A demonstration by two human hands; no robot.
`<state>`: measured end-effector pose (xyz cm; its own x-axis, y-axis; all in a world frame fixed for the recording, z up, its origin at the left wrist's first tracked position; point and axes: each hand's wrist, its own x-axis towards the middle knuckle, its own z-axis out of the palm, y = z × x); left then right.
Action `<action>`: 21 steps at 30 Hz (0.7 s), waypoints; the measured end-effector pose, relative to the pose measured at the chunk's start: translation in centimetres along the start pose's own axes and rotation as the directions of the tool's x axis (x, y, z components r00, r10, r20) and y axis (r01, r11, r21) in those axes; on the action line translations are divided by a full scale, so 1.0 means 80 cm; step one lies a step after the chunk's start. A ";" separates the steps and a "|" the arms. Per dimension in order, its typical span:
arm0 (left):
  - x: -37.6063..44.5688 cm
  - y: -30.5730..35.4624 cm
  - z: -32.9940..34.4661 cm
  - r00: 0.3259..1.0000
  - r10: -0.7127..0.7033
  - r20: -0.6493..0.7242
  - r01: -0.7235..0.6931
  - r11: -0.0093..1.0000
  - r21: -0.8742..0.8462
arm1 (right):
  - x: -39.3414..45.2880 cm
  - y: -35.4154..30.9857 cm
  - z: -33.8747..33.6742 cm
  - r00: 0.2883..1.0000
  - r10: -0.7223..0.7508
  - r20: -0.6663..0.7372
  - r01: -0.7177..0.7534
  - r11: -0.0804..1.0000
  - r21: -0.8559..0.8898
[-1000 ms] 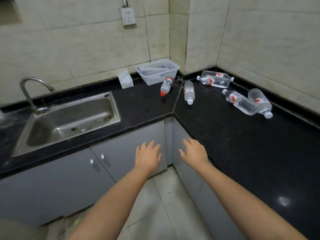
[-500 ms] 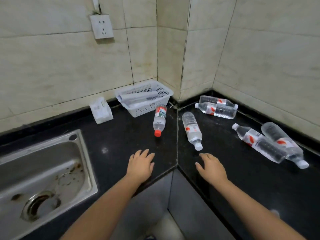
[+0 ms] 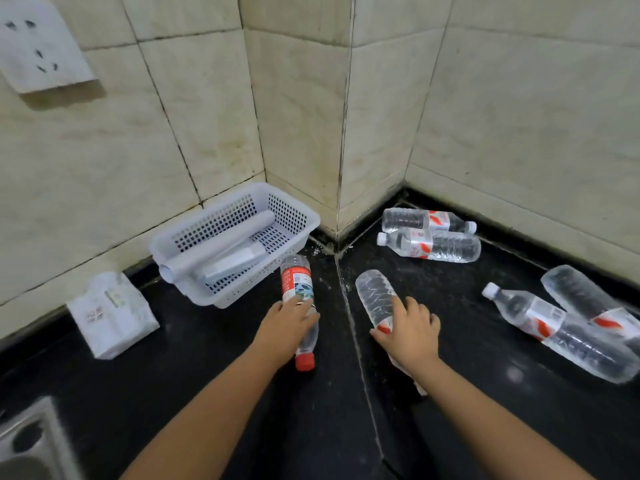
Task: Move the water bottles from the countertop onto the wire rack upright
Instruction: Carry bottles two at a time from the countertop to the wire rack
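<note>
Bottles lie scattered on their sides across the black worktop (image 3: 485, 427) in the tiled corner, six that I can count. My left hand (image 3: 284, 329) sits on the red-capped bottle (image 3: 298, 299), fingers laid over its middle just below the red label, cap toward me; I cannot tell whether the fingers have curled round it or merely rest on top. My right hand (image 3: 408, 332) covers the lower half of a clear bottle (image 3: 375, 296) lying just right of the worktop seam, base pointing to the wall; here too the grip is hidden, so I cannot tell if it is clamped. The two bottles lie near each other, apart, either side of the seam.

Two more bottles (image 3: 429, 233) rest side by side, touching, against the back wall. Another pair (image 3: 568, 323) lies at the far right, one overlapping the other.

A white perforated basket (image 3: 298, 221) holding rolled paper (image 3: 218, 247) stands just behind the red-capped bottle. A white packet (image 3: 112, 315) sits left of it, a wall socket (image 3: 41, 46) above, and a sink corner (image 3: 27, 441) at lower left.
</note>
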<state>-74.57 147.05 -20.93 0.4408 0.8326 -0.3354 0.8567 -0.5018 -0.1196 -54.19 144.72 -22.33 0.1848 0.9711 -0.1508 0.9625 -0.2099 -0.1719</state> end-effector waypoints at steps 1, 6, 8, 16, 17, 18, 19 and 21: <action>0.009 -0.001 0.003 0.994 0.082 0.070 -0.090 0.990 0.110 | 0.008 -0.003 0.002 0.999 0.025 0.028 -0.024 1.000 -0.018; 0.041 -0.011 0.000 0.922 0.260 0.288 -0.345 0.889 0.302 | 0.021 -0.004 0.013 0.994 0.036 0.105 -0.028 0.997 -0.076; 0.046 -0.011 -0.009 0.901 0.267 0.342 -0.382 0.862 0.334 | 0.016 0.006 0.013 0.993 -0.011 0.121 0.019 0.998 -0.066; 0.058 0.012 -0.028 0.888 0.292 0.356 -0.438 0.771 0.463 | -0.044 0.087 -0.008 0.835 -0.441 0.329 0.537 0.786 -0.307; 0.056 0.022 -0.029 0.898 0.294 0.328 -0.420 0.795 0.437 | -0.049 0.103 -0.011 0.769 -0.559 0.310 0.639 0.678 -0.362; 0.053 0.034 -0.029 0.910 0.288 0.299 -0.393 0.831 0.395 | -0.054 0.120 -0.015 0.741 -0.599 0.302 0.669 0.623 -0.406; 0.049 0.051 -0.030 0.925 0.276 0.262 -0.358 0.866 0.348 | -0.058 0.139 -0.014 0.738 -0.605 0.299 0.671 0.607 -0.427; 0.044 0.090 -0.031 0.957 0.238 0.166 -0.274 0.930 0.246 | -0.066 0.172 -0.015 0.752 -0.585 0.304 0.659 0.683 -0.315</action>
<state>-66.17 146.94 -20.65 0.5812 0.6384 -0.5046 0.6102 -0.7522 -0.2489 -41.66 136.83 -22.71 -0.4843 0.8184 -0.3093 0.8418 0.5322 0.0902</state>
